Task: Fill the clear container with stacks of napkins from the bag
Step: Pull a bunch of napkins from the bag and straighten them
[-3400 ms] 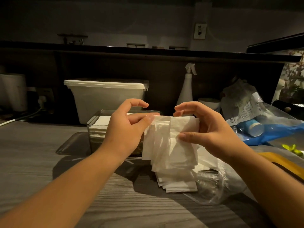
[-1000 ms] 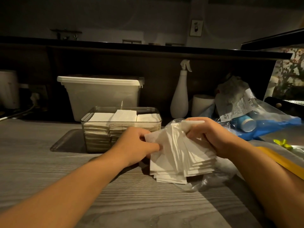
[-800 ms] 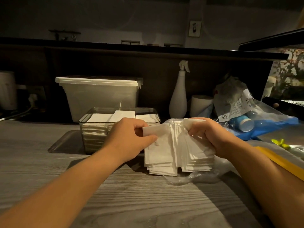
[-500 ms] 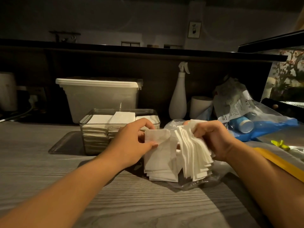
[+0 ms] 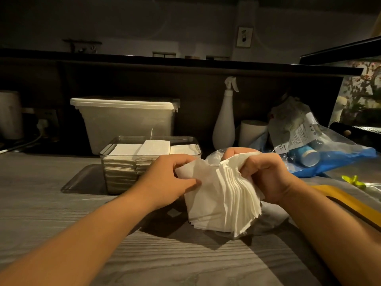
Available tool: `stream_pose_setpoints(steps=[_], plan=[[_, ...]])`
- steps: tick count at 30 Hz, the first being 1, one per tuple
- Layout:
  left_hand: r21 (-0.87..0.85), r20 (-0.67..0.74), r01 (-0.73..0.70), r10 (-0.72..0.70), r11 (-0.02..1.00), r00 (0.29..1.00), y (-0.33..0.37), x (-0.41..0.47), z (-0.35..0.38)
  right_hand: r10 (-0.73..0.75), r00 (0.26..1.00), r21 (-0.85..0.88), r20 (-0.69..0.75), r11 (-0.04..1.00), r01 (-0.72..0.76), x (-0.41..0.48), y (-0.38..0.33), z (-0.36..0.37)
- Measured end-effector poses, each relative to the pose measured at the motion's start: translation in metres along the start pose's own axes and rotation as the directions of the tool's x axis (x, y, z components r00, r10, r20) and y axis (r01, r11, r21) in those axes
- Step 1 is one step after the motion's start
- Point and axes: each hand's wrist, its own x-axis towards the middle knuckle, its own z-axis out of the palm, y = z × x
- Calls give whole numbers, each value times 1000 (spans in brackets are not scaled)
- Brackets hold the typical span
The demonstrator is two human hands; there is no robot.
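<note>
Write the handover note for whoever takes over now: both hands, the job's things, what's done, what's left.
Left hand pinches the left edge of a fanned napkin stack.
Right hand grips its upper right part.
The stack stands over the clear bag on the table, right of the clear container.
Done: three napkin piles in the container reach about its rim.
Left: square the held stack and fit it in if room remains; the left hand hides the container's near right corner.
</note>
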Motion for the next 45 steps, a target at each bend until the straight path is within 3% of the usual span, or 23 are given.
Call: stream_pose_setpoints(steps=[6, 11, 13, 15, 18, 23, 29, 34, 39, 45], plan=[[26, -5, -7, 7, 1000, 1000, 7, -1, -7, -27, 1000, 20, -4, 999, 27, -1, -5, -1], [-166, -68, -22, 11, 986, 998, 17, -3, -15, -62, 977, 1, -203, 998, 64, 0, -4, -9], [-360, -114, -24, -19, 933, 993, 20, -3, -18, -83, 957, -14, -279, 997, 82, 0, -5, -10], [-579, -105, 25, -105, 815, 989, 22, -3, -21, -57, 936, 13, -348, 998, 66, -1, -6, -11], [-733, -84, 85, -214, 675, 973, 21, -1, -22, 63, 909, 118, -412, 993, -15, -3, -7, -12], [-696, -84, 144, -279, 703, 957, 20, -1, -17, 164, 909, 93, -383, 986, -138, -6, -10, -4], [-580, -64, 214, -306, 786, 950, 17, -2, -5, -30, 962, -35, -270, 999, 22, 0, -16, 21], [-604, -22, 272, -357, 749, 934, 18, -2, 1, -82, 931, -249, -356, 968, -10, 4, -11, 30], [-712, 70, 291, -348, 638, 935, 20, -3, 2, -200, 900, -443, -389, 896, 8, 5, -7, 35], [-695, 161, 310, -280, 649, 946, 18, -5, -2, -200, 888, -477, -414, 879, -25, 5, -6, 44]])
